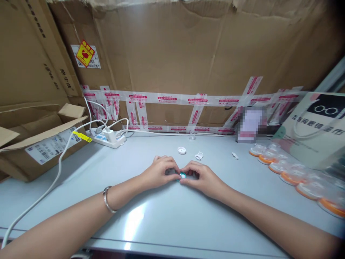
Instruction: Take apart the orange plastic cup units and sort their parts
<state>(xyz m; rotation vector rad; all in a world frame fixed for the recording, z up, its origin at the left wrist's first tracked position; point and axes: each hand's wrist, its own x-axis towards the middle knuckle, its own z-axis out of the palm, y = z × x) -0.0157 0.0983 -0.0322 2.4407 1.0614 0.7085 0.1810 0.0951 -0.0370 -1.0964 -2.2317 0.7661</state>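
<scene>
Between my two hands is a small round teal piece (183, 175) with a white middle, low over the grey table. My left hand (161, 172) pinches its left side between thumb and fingers. From the right, my right hand (201, 177) grips the other side the same way. Fingertips cover part of its rim. Just beyond the hands lie a white round cap-like part (182, 150) and a white openwork part (199, 155). A smaller white piece (235, 155) rests farther right.
A power strip (110, 138) with plugs and white cables sits back left, beside an open cardboard box (40, 140). Clear containers with orange rims (288, 178) line the right side, near a paper bag (315, 133). A large taped carton (172, 64) stands behind.
</scene>
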